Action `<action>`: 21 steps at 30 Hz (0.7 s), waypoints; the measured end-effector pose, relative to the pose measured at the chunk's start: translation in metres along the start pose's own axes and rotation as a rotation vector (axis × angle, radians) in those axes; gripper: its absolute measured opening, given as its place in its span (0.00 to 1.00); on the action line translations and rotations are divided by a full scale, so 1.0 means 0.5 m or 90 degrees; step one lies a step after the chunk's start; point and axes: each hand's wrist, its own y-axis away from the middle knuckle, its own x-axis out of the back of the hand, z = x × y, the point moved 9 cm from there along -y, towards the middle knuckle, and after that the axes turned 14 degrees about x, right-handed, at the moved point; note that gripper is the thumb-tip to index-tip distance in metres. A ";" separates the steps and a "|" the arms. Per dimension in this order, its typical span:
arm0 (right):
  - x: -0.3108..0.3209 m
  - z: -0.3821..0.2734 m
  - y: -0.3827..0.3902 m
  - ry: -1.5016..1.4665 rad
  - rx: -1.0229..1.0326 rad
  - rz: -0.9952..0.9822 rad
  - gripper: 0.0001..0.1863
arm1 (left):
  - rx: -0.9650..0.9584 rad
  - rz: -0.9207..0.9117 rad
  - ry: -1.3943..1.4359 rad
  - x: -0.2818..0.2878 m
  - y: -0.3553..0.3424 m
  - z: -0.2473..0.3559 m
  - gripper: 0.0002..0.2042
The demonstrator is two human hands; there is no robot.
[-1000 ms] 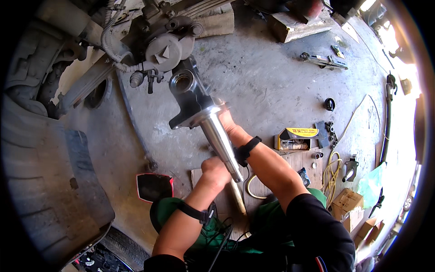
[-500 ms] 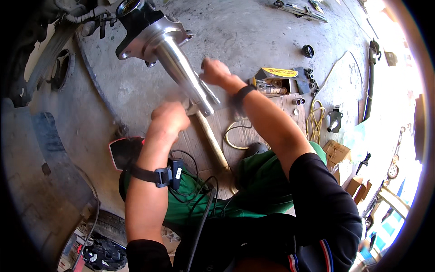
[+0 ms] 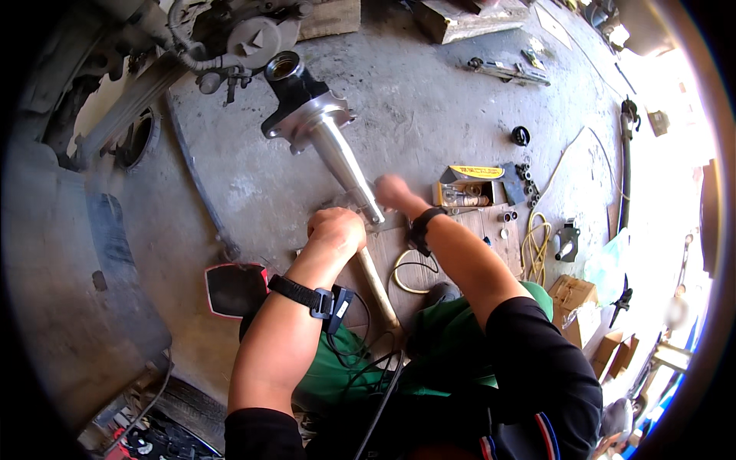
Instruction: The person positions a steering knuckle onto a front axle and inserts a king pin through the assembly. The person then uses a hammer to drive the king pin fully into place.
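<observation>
A steel wheel spindle with a round flange and a dark knuckle at its far end points toward me, tilted. My left hand is closed just left of the spindle's narrow tip, its fingers bent out of sight. What it grips, if anything, is hidden. Right of the tip, my right hand looks curled and is blurred by motion; I cannot make out anything in it. Below my left hand a pale wooden handle slants down toward my legs, its upper end hidden behind the hand.
A yellow-and-black box with metal parts lies to the right, several dark rings and sockets beside it. Yellow cord and a cardboard box lie farther right. A red-edged dark pad is at left. Vehicle underparts fill the far left.
The view has shifted, so the spindle and floor objects sit lower. My right hand has come down along the shaft toward its tip. My left hand is nearer the tip.
</observation>
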 end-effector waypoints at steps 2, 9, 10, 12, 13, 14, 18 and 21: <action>0.072 0.034 0.008 0.043 0.116 0.026 0.15 | -0.042 0.038 -0.076 -0.013 -0.020 0.038 0.15; 0.415 -0.068 0.237 -0.395 0.063 0.449 0.09 | -0.138 0.112 -0.091 -0.015 -0.012 0.087 0.17; 0.460 -0.092 0.269 -0.410 0.153 0.484 0.07 | -0.158 0.131 -0.110 -0.004 0.003 0.108 0.18; 0.513 -0.220 0.344 -0.472 0.315 0.459 0.06 | -0.132 0.127 -0.061 0.026 0.044 0.107 0.18; 0.535 -0.259 0.367 -0.509 0.325 0.463 0.06 | -0.128 0.120 -0.056 0.037 0.061 0.109 0.18; 0.545 -0.301 0.373 -0.551 0.338 0.462 0.07 | -0.118 0.109 -0.052 0.040 0.064 0.101 0.18; 0.610 -0.471 0.405 -0.661 0.539 0.501 0.09 | -0.133 0.115 -0.060 0.023 0.035 0.115 0.16; 0.651 -0.592 0.404 -0.747 0.687 0.453 0.11 | -0.143 0.118 -0.057 0.017 0.035 0.125 0.17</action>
